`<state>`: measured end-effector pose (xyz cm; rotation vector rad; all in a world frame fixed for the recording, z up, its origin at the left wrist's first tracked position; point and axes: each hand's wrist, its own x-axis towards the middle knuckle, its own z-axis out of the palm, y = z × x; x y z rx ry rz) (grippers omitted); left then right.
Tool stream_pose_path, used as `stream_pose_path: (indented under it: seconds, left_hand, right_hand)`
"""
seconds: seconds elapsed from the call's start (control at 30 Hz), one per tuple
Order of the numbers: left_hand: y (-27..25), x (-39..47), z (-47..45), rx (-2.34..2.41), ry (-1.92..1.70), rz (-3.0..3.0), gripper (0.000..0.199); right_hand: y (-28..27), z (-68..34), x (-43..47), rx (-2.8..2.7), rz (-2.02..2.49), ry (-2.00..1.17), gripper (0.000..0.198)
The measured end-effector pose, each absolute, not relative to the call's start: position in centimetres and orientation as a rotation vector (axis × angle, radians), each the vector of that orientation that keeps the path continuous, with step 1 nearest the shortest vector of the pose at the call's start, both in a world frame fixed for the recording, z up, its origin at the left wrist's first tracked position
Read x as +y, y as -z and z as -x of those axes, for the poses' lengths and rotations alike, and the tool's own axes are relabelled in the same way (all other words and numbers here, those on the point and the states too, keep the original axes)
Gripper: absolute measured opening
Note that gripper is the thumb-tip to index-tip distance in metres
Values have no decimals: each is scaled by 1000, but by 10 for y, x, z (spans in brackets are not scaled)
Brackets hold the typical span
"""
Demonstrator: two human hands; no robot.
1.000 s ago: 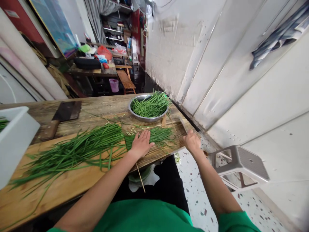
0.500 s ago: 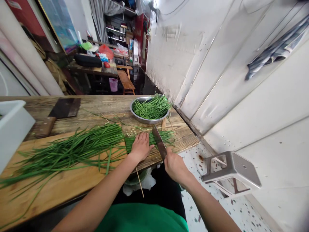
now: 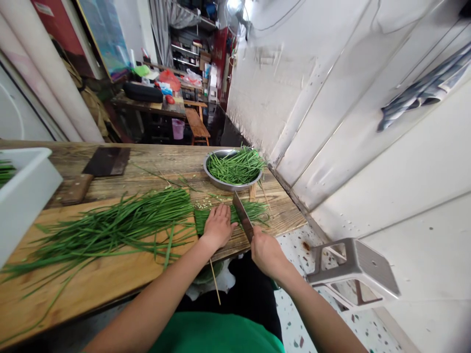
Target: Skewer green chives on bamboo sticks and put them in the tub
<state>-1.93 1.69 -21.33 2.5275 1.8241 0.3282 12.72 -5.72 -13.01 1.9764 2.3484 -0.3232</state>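
My left hand (image 3: 219,226) lies flat on a small bunch of garlic chives (image 3: 252,212) at the right of the table, fingers stretched out over the stalks. Gripped by its handle in my right hand (image 3: 268,251) is a cleaver (image 3: 243,214). Its blade stands across the bunch, just right of my left fingers; whether its edge touches the board or table is hidden. A larger heap of chives (image 3: 128,223) lies on the wooden cutting board (image 3: 106,282) to the left. Behind my hands, a metal bowl (image 3: 231,187) holds cut chives.
A second cleaver (image 3: 106,162) lies at the back left, near a white plastic tub (image 3: 29,196). A thin stick (image 3: 215,284) juts over the table's front edge. More sticks (image 3: 253,192) lie by the bowl. A plastic stool (image 3: 353,269) stands right, beside the wall.
The view has shifted slightly, so the table appears farther right. Against the chives, the cleaver has moved a little left, closer to my left hand. My left hand stays on the bunch.
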Motion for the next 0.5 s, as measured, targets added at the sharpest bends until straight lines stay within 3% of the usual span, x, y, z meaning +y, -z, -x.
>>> stream_pose_path:
  seconds: [0.5]
  left_hand:
    - [220, 18, 19, 1857, -320, -2585, 57]
  right_hand:
    - [137, -141, -39, 2396, -1857, 368, 19]
